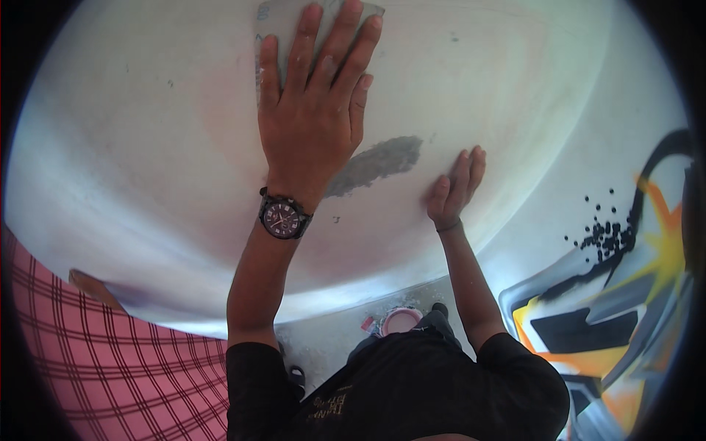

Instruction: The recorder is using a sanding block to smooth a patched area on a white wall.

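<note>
My left hand (312, 117), with a dark watch at the wrist, lies flat with its fingers spread on a grey sheet of sandpaper (283, 20). It presses the sheet against a large, pale, curved panel (184, 147). The sheet's printed edge shows beside the fingers, and the palm hides its lower part. My right hand (457, 187), a thin band at its wrist, rests on the same panel with fingers stretched out and nothing visible in it. Between the two hands, a rough dark grey patch (386, 160) marks the panel.
Below the panel, a round pink tub (403, 321) stands on the floor near my feet. Pink plaid cloth (110, 353) fills the lower left, beside a brown piece (95, 288) at the panel's edge. A painted wall (603, 316) with orange, yellow and black shapes stands at right.
</note>
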The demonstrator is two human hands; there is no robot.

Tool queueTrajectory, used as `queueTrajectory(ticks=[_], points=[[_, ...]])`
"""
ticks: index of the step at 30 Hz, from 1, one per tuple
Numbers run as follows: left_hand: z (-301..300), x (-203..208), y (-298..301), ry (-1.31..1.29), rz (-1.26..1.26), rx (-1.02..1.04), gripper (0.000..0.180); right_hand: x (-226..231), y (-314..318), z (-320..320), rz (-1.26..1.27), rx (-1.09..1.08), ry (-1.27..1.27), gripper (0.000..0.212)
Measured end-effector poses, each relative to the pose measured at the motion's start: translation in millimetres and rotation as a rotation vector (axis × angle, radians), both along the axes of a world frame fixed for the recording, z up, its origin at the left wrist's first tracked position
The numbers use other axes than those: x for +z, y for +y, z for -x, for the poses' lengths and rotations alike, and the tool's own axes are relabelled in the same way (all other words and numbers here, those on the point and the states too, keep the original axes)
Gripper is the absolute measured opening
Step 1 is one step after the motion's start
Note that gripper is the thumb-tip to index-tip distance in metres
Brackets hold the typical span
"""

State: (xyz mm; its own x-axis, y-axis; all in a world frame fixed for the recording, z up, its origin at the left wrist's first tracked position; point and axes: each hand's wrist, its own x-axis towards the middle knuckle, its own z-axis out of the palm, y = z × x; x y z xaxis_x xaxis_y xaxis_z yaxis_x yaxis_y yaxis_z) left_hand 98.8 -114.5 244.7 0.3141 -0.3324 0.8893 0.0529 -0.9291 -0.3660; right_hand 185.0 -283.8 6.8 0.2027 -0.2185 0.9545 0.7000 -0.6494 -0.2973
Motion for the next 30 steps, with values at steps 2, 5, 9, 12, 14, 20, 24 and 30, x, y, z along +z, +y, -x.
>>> queueTrajectory(ticks=[2, 5, 9, 12, 14, 20, 24, 30], points=[[-1, 2, -6, 0.033, -0.016, -0.069, 0.048, 15, -5, 4, -0.014, 0.004, -0.022, 0.053], [-12, 4, -6, 0.084, -0.090, -0.127, 0.049, 43, -10, 6, -0.029, 0.028, -0.082, 0.053], [-25, 8, -32, 0.097, -0.157, -0.212, 0.053, 84, -33, 12, -0.066, 0.118, -0.172, 0.049], [-38, 9, -55, 0.143, -0.196, -0.275, 0.051, 112, -53, 8, -0.077, 0.114, -0.202, 0.046], [-47, 9, -71, 0.128, -0.231, -0.279, 0.051, 127, -67, 3, -0.102, 0.131, -0.234, 0.044], [-68, 6, -107, 0.128, -0.283, -0.278, 0.050, 167, -102, -16, -0.039, 0.218, -0.278, 0.044], [-76, -1, -123, 0.057, -0.301, -0.220, 0.050, 199, -114, -20, 0.240, 0.125, -0.321, 0.047], [-81, -11, -129, 0.092, -0.230, -0.191, 0.051, 189, -83, -38, 0.410, 0.317, -0.280, 0.052]])
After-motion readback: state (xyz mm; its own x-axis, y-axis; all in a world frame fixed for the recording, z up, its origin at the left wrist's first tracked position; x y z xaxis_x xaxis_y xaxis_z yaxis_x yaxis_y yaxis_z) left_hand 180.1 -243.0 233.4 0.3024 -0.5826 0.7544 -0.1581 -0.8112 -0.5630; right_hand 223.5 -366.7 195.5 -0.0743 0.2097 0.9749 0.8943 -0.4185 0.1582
